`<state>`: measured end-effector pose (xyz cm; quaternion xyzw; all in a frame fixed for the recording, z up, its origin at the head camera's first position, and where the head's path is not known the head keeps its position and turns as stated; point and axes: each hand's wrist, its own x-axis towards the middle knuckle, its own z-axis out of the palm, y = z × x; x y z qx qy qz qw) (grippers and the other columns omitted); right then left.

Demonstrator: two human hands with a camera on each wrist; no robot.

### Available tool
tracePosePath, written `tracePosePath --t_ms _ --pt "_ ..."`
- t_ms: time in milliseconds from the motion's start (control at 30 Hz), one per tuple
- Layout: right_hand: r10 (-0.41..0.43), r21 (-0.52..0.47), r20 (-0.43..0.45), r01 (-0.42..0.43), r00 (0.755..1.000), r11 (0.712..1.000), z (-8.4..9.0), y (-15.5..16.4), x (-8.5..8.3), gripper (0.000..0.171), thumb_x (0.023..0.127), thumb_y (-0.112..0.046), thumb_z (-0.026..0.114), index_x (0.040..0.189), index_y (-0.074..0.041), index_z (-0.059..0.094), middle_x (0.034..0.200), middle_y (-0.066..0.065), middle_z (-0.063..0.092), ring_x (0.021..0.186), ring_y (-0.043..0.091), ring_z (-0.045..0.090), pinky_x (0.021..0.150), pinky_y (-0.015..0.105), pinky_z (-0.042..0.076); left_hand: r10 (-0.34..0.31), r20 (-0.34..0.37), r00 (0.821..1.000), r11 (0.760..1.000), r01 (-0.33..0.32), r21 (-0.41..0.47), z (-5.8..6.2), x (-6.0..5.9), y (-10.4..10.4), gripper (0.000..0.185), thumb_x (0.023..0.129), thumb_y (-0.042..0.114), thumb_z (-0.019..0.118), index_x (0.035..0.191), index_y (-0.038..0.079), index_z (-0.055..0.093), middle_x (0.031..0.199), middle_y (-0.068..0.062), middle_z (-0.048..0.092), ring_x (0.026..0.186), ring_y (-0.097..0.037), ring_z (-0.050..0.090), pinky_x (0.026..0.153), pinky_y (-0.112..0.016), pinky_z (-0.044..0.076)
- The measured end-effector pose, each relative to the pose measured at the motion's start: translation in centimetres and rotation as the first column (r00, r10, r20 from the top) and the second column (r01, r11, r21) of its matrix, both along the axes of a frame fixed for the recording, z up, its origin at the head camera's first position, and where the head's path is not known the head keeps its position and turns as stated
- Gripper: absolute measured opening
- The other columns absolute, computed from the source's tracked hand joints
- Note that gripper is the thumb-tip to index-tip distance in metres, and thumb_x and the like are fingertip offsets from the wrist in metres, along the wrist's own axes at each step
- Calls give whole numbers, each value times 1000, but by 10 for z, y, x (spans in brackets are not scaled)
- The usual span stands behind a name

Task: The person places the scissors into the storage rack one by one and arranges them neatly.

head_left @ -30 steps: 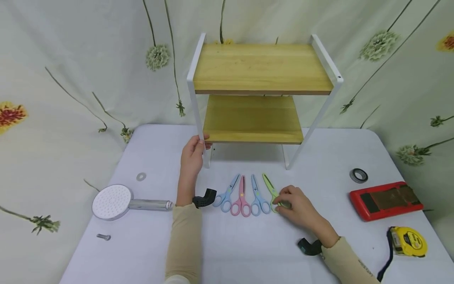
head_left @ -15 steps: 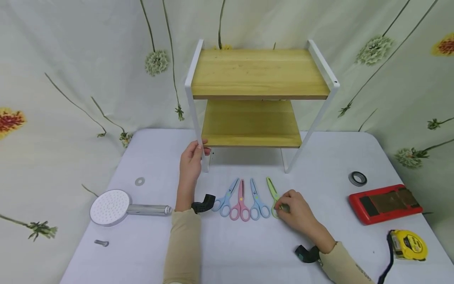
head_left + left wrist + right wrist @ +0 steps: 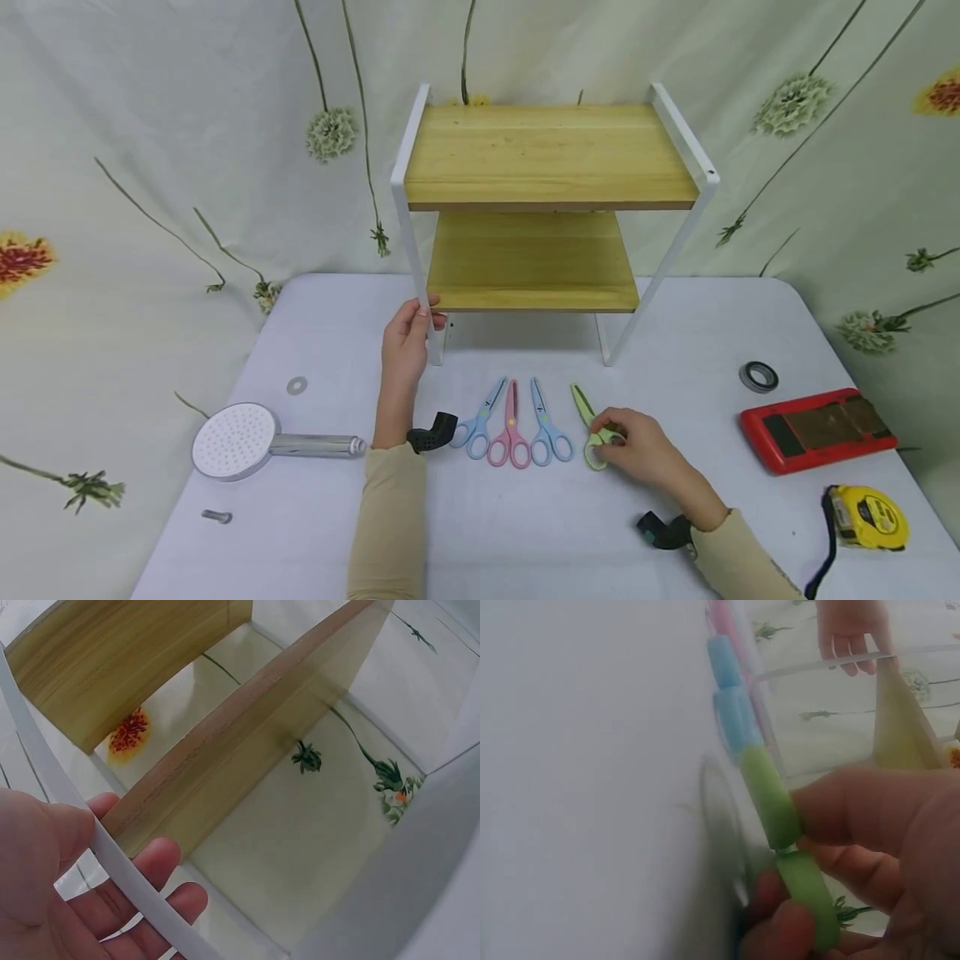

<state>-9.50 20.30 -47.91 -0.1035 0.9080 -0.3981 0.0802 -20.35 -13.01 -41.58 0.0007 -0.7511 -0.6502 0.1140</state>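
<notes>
- Four pairs of scissors lie on the white table [image 3: 525,533], in a row in front of the two-tier wooden shelf [image 3: 551,154].
- Green scissors [image 3: 592,433]: the end of the row farthest from the shelf's left front leg [image 3: 416,258], set slightly apart from the other three and angled, blades pointing toward the shelf.
- Right hand [image 3: 637,454]: fingers curled, pinching the handle loops of the green scissors; the right wrist view shows a handle loop clamped between thumb and fingers [image 3: 840,817].
- Left hand [image 3: 405,342]: fingers and thumb wrapped round the shelf's left front leg, just below the lower board; the left wrist view shows the white bar crossing the fingers [image 3: 154,881].
- Remaining scissors, in front of the shelf: light blue [image 3: 480,417] nearest the left hand, then pink [image 3: 512,425], then blue [image 3: 546,425].
- Shower head [image 3: 236,429]: well to the left of the shelf, with a washer [image 3: 297,386] near it.
- Red case [image 3: 817,429], tape roll [image 3: 758,377] and yellow tape measure [image 3: 870,518]: well to the right of the shelf.
</notes>
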Motion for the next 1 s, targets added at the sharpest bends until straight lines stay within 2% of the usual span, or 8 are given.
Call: tracePosePath --t_ms 133,200,267,333,467,600,767,1000 --pt "91 -76 157 -80 983 994 4 6 -3 16 82 -11 77 98 -10 74 90 2 68 81 13 60 73 28 49 4 -3 1000 1000 -4 3 1 0 0 29 109 15 44 124 1 65 89 3 67 87 -4 63 83 -26 42" --pt "137 -130 210 -111 968 985 5 8 -4 18 84 -11 77 100 -6 75 75 -3 61 66 8 55 62 23 45 6 -2 1000 1000 -6 7 1 0 1 29 109 15 44 124 1 65 89 1 67 87 -5 63 83 -27 42" --pt "177 -191 235 -133 956 972 7 8 -6 21 86 -10 75 104 -1 75 65 -6 52 52 6 43 51 21 37 6 1 1000 1000 -6 6 1 0 1 29 109 15 44 124 1 65 90 -2 68 87 -5 63 84 -27 42" --pt "204 -235 209 -154 956 960 14 8 -8 23 88 -10 73 108 2 73 65 -8 53 51 3 43 50 20 37 5 4 1000 1000 -5 2 1 0 1 29 109 16 44 124 1 65 92 -7 68 88 -6 63 84 -28 42" --pt "309 -308 45 -281 950 909 42 6 -16 26 88 -2 73 112 8 69 74 -1 57 60 5 47 53 22 40 2 5 1000 1000 -2 -6 1 0 1 30 110 18 44 126 2 64 98 -17 67 90 -8 63 86 -28 42" --pt "418 -281 -138 -440 898 853 86 2 -26 36 83 4 77 118 7 67 78 6 53 71 11 48 58 26 41 4 9 1000 1000 -4 -10 -1 0 -1 31 110 20 44 126 3 64 101 -22 66 91 -10 63 86 -29 42" --pt "455 -241 -271 -518 848 821 145 -5 -34 42 81 6 77 122 3 67 87 -2 58 75 12 50 61 28 42 3 16 1000 1000 -3 0 -3 -1 -1 32 110 20 43 128 4 64 103 -24 65 94 -17 63 88 -30 42" --pt "445 -161 -532 -602 720 782 216 -25 -47 49 76 10 79 124 1 68 103 -7 67 75 10 53 60 26 43 2 40 999 1000 -2 6 -2 -1 1 32 110 21 43 129 5 64 106 -25 65 98 -22 63 103 -42 47"
